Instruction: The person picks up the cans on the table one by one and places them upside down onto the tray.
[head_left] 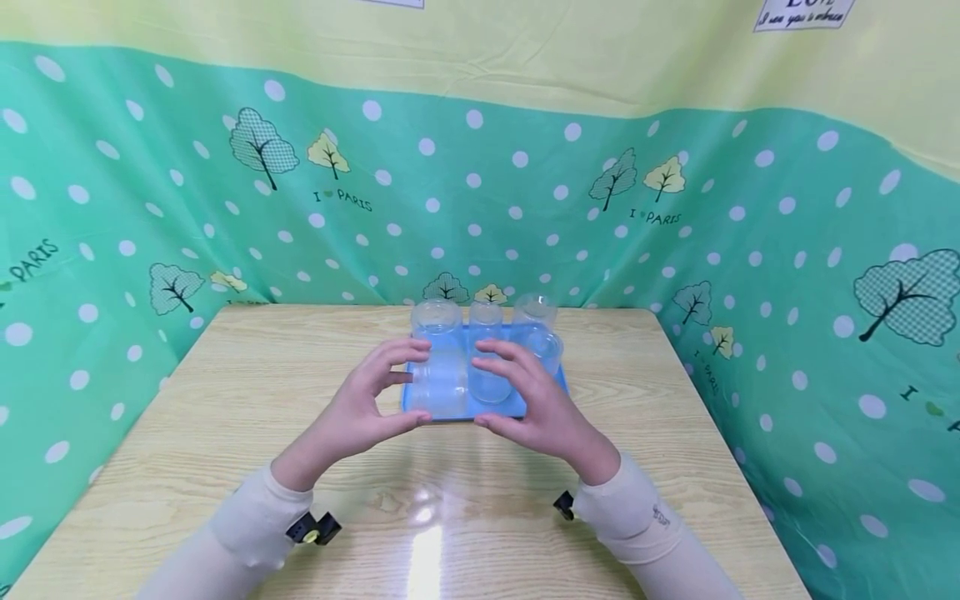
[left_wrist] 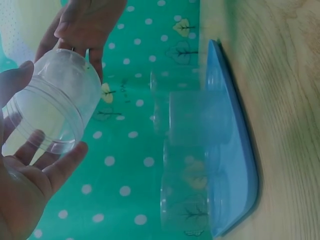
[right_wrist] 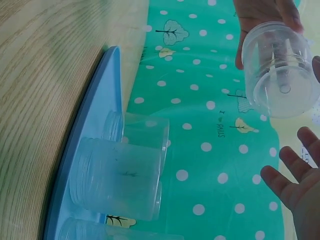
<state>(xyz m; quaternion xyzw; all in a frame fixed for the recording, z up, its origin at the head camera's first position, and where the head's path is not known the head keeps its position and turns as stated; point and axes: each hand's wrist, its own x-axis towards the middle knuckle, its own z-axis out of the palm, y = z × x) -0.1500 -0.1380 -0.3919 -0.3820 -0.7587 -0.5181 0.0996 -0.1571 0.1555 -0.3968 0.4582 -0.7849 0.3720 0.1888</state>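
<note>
A clear plastic jar (head_left: pixel 447 387) lies sideways in the air between the two hands, above the front of a blue tray (head_left: pixel 498 411). My left hand (head_left: pixel 358 410) grips it round the threaded mouth, fingers on one side and thumb on the other. Close to the jar's flat base is my right hand (head_left: pixel 546 410), its fingers spread and only loosely bent. In the right wrist view those fingers (right_wrist: pixel 295 165) stand apart from the jar wall, with the thumb beside the base.
Several more clear jars stand on the tray, among them a back left jar (head_left: pixel 437 318) and a back right one (head_left: pixel 534 313). Some rest threaded end down, like this jar (right_wrist: pixel 120 175). Behind the wooden table (head_left: pixel 300 350) hangs a green dotted cloth (head_left: pixel 450 192).
</note>
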